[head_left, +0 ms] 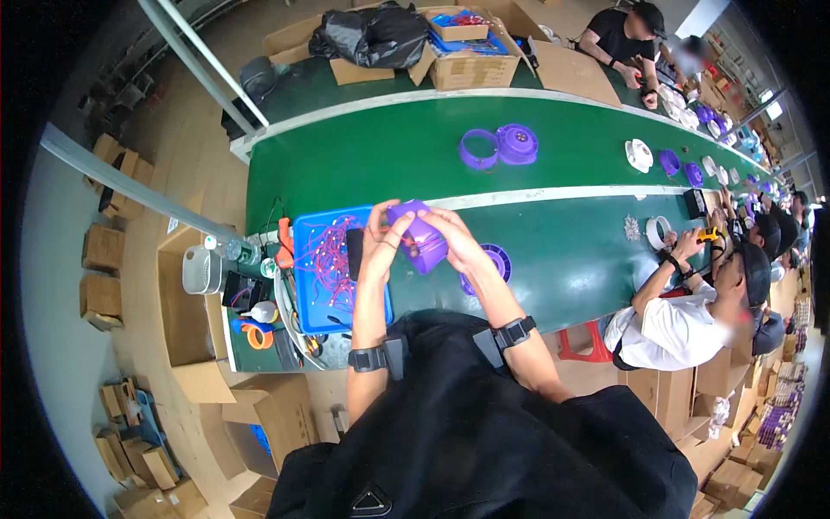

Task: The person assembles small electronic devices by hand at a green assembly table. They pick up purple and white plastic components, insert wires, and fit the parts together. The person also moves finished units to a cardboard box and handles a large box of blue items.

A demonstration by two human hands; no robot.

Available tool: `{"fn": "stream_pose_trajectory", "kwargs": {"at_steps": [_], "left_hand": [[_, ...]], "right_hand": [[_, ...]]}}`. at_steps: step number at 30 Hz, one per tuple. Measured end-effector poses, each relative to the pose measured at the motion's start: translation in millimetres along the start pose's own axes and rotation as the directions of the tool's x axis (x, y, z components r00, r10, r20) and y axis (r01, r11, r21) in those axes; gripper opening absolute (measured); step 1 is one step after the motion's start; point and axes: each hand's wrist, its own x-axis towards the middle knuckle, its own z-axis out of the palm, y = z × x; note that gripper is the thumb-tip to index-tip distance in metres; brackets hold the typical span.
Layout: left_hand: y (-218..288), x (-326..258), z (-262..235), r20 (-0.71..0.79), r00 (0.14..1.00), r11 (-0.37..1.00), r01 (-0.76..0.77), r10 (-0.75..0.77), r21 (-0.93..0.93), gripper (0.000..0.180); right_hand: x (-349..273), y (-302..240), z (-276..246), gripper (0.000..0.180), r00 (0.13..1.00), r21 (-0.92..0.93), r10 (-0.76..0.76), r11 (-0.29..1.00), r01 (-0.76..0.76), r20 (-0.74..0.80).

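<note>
A purple plastic housing (424, 244) is held up over the near green bench, tilted, between both of my hands. My left hand (380, 239) grips its left side, fingers curled round the edge. My right hand (454, 235) closes on its upper right side. Below my left hand lies a blue tray (324, 316) filled with tangled red and purple wires (327, 259). Under my right forearm a round purple part (494, 264) rests on the bench, partly covered by the arm. A dark block (354, 251) shows beside my left wrist; its kind is unclear.
Purple round parts (517, 144) lie on the green conveyor (363, 147) beyond. An orange-handled tool (285, 244), a roll of orange tape (257, 336) and a clear container (201, 270) stand at left. A co-worker in white (674, 329) works at right with a yellow tool (709, 234).
</note>
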Motion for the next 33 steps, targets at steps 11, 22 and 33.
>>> {"fn": "stream_pose_trajectory", "kwargs": {"at_steps": [11,22,33], "left_hand": [[-26.7,-11.1,12.7,0.095,0.97,0.975,0.222,-0.222,0.014,0.018],[-30.3,-14.5,36.7,0.445,0.821,0.825,0.501,-0.358,-0.26,0.075],[-39.3,-17.4,31.4,0.256,0.965,0.982,-0.102,0.059,0.158,0.053]], "right_hand": [[-29.8,-25.0,-55.3,0.031,0.96,-0.308,0.079,0.951,0.008,0.268],[-41.2,-35.9,-69.5,0.038,0.981,-0.187,-0.096,0.974,0.128,0.169],[-44.2,-45.0,-59.8,0.035,0.935,-0.315,0.081,0.948,0.034,0.346]]}}
